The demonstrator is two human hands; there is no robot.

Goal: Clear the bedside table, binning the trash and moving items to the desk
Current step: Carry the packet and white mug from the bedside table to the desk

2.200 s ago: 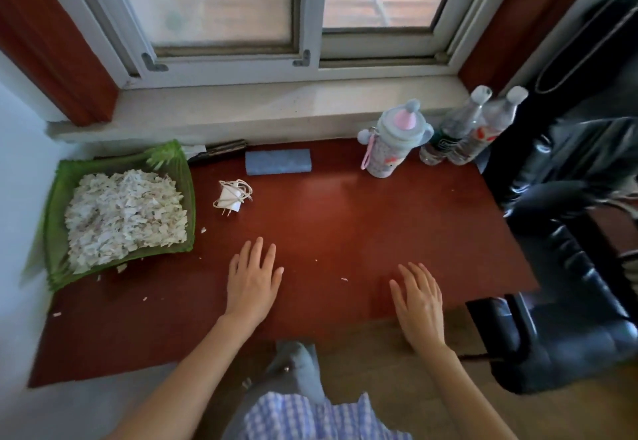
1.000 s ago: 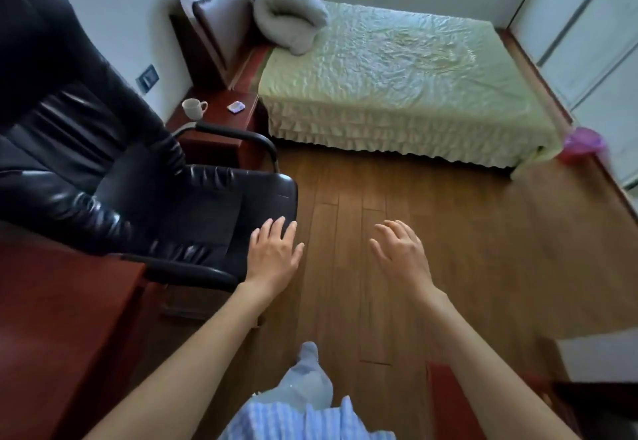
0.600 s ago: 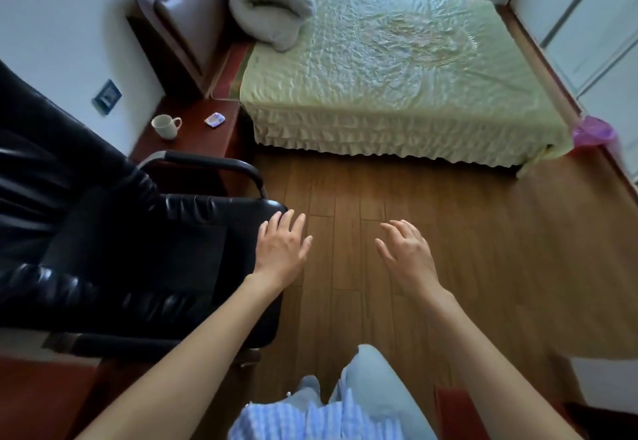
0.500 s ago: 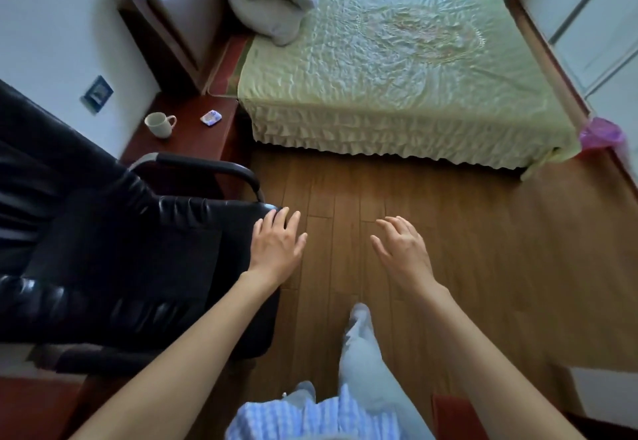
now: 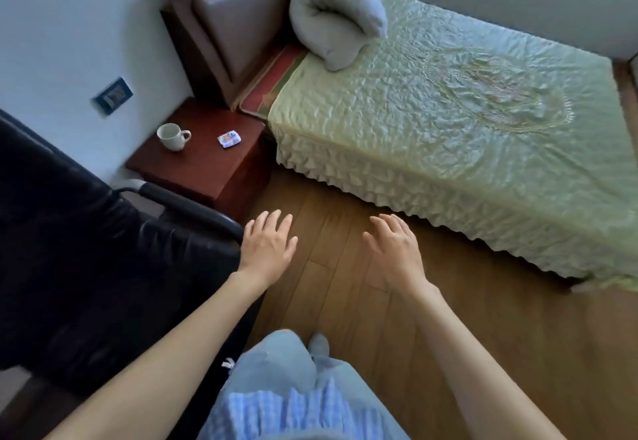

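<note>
The dark red bedside table [image 5: 203, 166] stands between the wall and the bed. On it sit a white mug [image 5: 172, 135] with its handle to the right and a small blue-and-white packet [image 5: 229, 139]. My left hand [image 5: 267, 244] hovers open over the wooden floor, just short of the table's near corner. My right hand [image 5: 393, 248] is also open, palm down, beside it and apart from everything. Both hands hold nothing.
A black leather armchair [image 5: 86, 267] with a padded armrest [image 5: 186, 204] fills the left side, close to the table. The bed [image 5: 448, 122] with a green quilt and a rolled grey blanket [image 5: 333, 18] lies right. Wooden floor [image 5: 345, 287] runs between chair and bed.
I have turned from the desk and walked along the floor toward the bedside table, which is now nearer and larger. Both hands stayed open and empty.
</note>
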